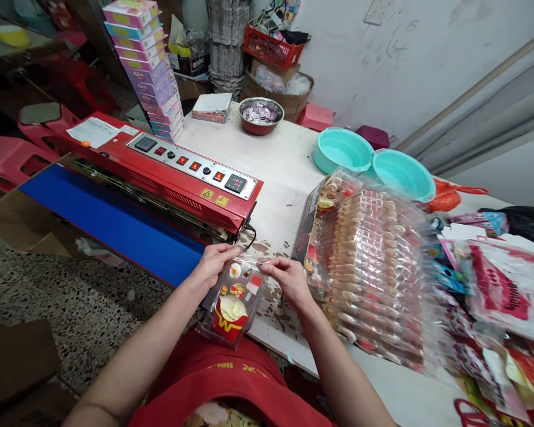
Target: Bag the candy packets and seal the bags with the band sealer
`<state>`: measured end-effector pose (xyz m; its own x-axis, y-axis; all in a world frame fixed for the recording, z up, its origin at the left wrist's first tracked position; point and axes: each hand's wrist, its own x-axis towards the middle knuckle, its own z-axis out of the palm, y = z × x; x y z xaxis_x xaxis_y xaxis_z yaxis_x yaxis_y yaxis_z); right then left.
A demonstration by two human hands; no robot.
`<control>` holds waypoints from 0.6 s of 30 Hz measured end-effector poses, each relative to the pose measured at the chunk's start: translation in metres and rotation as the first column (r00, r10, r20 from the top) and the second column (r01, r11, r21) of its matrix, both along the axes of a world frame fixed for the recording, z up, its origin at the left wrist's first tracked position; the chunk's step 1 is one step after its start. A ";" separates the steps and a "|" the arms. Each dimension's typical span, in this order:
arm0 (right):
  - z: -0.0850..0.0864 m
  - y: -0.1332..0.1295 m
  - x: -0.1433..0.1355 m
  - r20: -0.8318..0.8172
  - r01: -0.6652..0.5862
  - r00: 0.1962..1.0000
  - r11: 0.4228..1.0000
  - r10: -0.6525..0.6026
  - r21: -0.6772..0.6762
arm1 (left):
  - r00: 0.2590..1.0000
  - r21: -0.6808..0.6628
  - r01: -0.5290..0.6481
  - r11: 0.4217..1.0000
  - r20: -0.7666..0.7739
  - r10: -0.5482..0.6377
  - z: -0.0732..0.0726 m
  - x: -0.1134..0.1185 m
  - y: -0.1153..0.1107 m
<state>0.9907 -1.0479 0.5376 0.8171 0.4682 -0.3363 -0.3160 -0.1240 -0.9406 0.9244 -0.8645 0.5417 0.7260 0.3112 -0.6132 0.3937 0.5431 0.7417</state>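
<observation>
Between my hands hangs a clear plastic bag [234, 305] with small toy food pieces inside, among them a red fries box, an egg and a popsicle shape. My left hand [216, 264] pinches the bag's upper left corner, close to the end of the red sealing machine [182, 172]. At the upper right corner, my right hand [289, 279] pinches the bag's edge between thumb and fingers. The machine's blue conveyor belt [115, 219] runs off to the left. Just right of my right hand stands a long row of similar filled bags [374, 273].
Two turquoise basins [342, 151] and a metal bowl of small packets [260, 114] stand farther back. A tall stack of boxes [153, 77] rises behind the machine. Plastic packaging [498, 284] and red scissors [469, 412] lie at the right. A black cable [251, 234] hangs from the machine's end.
</observation>
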 end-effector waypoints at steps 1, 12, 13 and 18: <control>-0.002 0.002 0.001 0.003 0.005 1.000 1.000 -0.005 -0.003 | 0.998 0.018 -0.062 0.998 0.013 0.062 -0.004 0.001 -0.002; -0.038 0.043 0.015 -0.187 0.251 0.954 0.966 -0.236 0.064 | 0.984 0.006 -0.162 0.987 -0.070 0.162 -0.034 0.003 0.020; -0.042 0.050 0.018 -0.217 0.272 0.943 0.961 -0.253 0.059 | 0.985 -0.004 -0.152 0.988 -0.087 0.151 -0.034 0.000 0.026; -0.055 0.091 0.018 -0.279 0.309 0.915 0.951 -0.290 0.026 | 0.972 0.030 -0.198 0.980 -0.121 0.200 -0.033 -0.011 0.048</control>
<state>1.0084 -0.9565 0.4829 0.8061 0.2449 -0.5388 -0.5702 0.0773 -0.8179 0.9133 -0.8164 0.5088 0.5676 0.4533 -0.6872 0.3675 0.6074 0.7042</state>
